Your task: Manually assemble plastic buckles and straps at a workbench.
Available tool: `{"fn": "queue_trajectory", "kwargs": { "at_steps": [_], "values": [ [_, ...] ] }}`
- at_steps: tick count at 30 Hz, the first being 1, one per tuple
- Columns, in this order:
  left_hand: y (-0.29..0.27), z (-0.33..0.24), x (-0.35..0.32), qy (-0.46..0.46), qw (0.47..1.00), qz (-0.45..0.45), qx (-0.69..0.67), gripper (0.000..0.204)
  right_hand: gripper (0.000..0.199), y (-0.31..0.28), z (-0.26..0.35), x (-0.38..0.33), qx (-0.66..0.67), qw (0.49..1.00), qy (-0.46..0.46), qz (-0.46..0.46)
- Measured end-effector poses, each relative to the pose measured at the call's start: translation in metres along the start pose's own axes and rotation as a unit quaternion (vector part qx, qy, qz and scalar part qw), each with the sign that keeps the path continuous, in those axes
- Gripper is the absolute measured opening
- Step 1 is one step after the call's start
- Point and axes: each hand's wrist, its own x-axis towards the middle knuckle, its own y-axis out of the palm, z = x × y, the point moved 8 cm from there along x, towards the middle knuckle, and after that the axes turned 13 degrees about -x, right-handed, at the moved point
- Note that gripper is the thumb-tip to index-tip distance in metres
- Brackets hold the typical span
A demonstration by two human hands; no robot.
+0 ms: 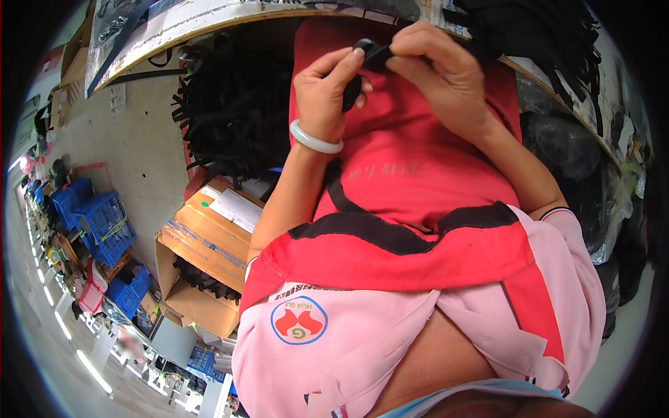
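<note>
Over the lap of a red apron, both hands are raised near the worktable's edge. My left hand (324, 94), with a pale bangle (316, 139) on its wrist, is closed round a black strap piece (377, 58). A shiny rounded part shows by the left thumb, and more black material shows below in the curled fingers. My right hand (446, 80) pinches the other end of the piece between thumb and fingertips. The fingers hide part of it, so its exact kind is unclear.
The worktable (202, 26) curves across the top, with a heap of black straps (536, 35) on its right. More black straps (230, 104) hang or lie left of my lap. An open cardboard box (209, 230) and blue crates (104, 223) stand at the left.
</note>
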Motion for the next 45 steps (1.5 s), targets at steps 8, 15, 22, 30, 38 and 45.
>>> {"fn": "queue_trajectory", "kwargs": {
  "at_steps": [8,15,22,30,38,45],
  "values": [
    [0.007,-0.018,-0.003,0.106,0.989,-0.007,0.098,0.018,0.022,0.015,-0.033,-0.008,0.022,0.943,0.252,0.214],
    [0.005,-0.021,-0.006,0.107,0.984,-0.027,0.140,0.013,0.024,0.028,-0.062,-0.012,0.174,0.918,0.343,0.095],
    [-0.014,-0.033,-0.024,0.015,0.984,0.035,0.174,0.013,0.019,0.061,-0.069,-0.008,0.275,0.878,0.336,0.202],
    [-0.159,-0.164,-0.103,0.199,0.936,-0.245,0.158,0.033,0.015,-0.070,-0.068,0.064,-0.277,0.959,0.032,-0.040],
    [-0.137,-0.055,-0.036,0.004,0.987,-0.127,-0.103,0.043,0.020,-0.113,-0.117,0.102,-0.542,0.837,0.038,0.066],
    [-0.022,-0.020,-0.020,-0.018,0.998,0.016,0.062,0.062,0.011,-0.057,0.010,0.057,-0.117,0.969,0.179,0.124]
  ]
}}
